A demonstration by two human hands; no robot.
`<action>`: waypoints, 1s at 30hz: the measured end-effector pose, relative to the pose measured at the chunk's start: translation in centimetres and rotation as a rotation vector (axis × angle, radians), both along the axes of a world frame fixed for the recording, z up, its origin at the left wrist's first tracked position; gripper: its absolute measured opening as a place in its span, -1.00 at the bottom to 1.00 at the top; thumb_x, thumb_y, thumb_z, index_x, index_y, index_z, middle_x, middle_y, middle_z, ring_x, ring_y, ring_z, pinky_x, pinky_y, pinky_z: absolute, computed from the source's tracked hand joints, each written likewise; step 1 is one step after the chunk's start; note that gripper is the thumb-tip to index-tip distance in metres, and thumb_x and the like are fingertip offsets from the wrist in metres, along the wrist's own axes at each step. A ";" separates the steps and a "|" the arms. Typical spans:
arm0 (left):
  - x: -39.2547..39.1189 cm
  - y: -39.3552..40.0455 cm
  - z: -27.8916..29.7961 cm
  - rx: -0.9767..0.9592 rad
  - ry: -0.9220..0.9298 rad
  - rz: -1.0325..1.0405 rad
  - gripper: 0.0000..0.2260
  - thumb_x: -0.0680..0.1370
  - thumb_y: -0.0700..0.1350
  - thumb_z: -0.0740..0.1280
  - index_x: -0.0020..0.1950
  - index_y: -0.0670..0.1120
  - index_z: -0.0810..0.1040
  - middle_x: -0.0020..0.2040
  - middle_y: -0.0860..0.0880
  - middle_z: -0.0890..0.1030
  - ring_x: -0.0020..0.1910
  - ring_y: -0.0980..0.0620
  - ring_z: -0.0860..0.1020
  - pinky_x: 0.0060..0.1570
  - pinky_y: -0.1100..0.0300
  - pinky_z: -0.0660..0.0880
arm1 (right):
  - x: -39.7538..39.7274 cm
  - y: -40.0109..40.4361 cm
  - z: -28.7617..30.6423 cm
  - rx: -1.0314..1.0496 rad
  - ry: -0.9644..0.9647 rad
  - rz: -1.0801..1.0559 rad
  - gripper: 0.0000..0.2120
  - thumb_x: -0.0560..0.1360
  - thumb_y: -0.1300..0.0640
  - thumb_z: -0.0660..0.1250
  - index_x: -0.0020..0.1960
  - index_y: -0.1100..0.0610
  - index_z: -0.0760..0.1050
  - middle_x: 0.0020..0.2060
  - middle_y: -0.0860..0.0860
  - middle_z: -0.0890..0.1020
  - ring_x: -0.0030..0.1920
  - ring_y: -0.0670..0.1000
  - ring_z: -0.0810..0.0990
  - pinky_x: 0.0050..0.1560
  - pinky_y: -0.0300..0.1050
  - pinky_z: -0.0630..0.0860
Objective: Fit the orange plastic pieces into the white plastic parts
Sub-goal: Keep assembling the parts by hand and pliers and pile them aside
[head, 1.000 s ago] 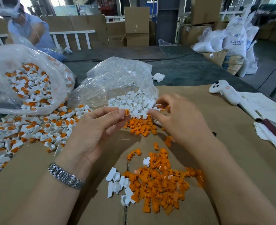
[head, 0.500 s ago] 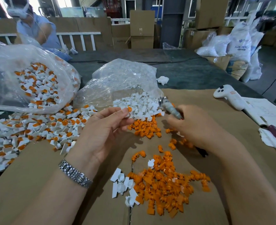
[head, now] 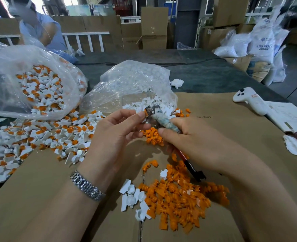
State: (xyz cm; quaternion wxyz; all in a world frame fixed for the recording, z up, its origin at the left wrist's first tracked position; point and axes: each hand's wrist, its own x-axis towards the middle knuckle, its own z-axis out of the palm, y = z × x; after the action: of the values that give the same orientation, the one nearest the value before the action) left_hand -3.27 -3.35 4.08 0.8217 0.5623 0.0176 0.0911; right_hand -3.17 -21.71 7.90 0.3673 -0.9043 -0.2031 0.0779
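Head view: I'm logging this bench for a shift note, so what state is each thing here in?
Left hand: pinches a part at the tool's metal head.
Right hand: grips the tool handle.
Tool: held, head against the part.
Near bag: open, white parts spilling out.
Left bag: holds assembled pieces.
Assembled pile: loose on table.
Orange pieces: loose heap on cardboard.

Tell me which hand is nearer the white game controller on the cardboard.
Right. The right hand, gripping pliers, lies left of the controller and nearer the camera; the left hand is farther left again.
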 end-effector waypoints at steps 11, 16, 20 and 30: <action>0.4 0.4 -0.7 0.066 -0.011 0.068 -0.88 0.35 -0.15 0.55 -0.17 -0.14 0.69 -0.19 -0.14 0.70 -0.26 0.02 0.69 -0.31 0.31 0.57 | 0.8 2.6 -2.8 -0.177 -0.257 -0.148 -0.49 0.58 -0.36 0.05 -0.27 0.03 0.38 -0.30 0.02 0.50 -0.19 0.05 0.51 -0.19 -0.03 0.48; 0.3 0.7 -0.8 0.095 -0.001 0.082 -0.93 0.37 -0.13 0.55 -0.19 -0.10 0.73 -0.17 -0.15 0.72 -0.24 0.00 0.70 -0.28 0.30 0.58 | 0.9 2.8 -3.0 -0.170 -0.297 -0.151 -0.45 0.56 -0.38 0.07 -0.28 0.06 0.41 -0.34 0.03 0.51 -0.24 0.03 0.52 -0.20 -0.01 0.51; 0.5 1.0 -0.6 0.190 0.029 0.085 -0.95 0.55 -0.18 0.46 -0.08 -0.15 0.69 -0.19 -0.12 0.70 -0.22 0.00 0.71 -0.25 0.27 0.59 | 1.0 1.6 -2.3 -0.027 -0.149 -0.101 -0.36 0.53 -0.43 0.11 -0.28 0.13 0.51 -0.40 0.08 0.61 -0.35 0.05 0.59 -0.21 0.08 0.59; 0.2 4.6 -0.6 1.091 0.114 0.545 -0.93 0.55 -0.14 0.45 -0.11 -0.01 0.60 -0.17 0.01 0.64 -0.21 0.04 0.60 -0.27 0.09 0.55 | 3.9 -2.3 -3.6 -0.342 -0.256 -0.357 -0.51 0.54 -0.43 0.11 -0.14 0.00 0.40 -0.22 -0.07 0.50 -0.26 -0.07 0.48 -0.35 -0.09 0.30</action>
State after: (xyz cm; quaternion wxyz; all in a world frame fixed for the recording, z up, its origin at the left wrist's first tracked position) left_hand -3.06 1.24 3.49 0.3603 0.8813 0.1552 0.2636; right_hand 0.72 -23.97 4.30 0.1887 -0.9771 -0.0693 -0.0700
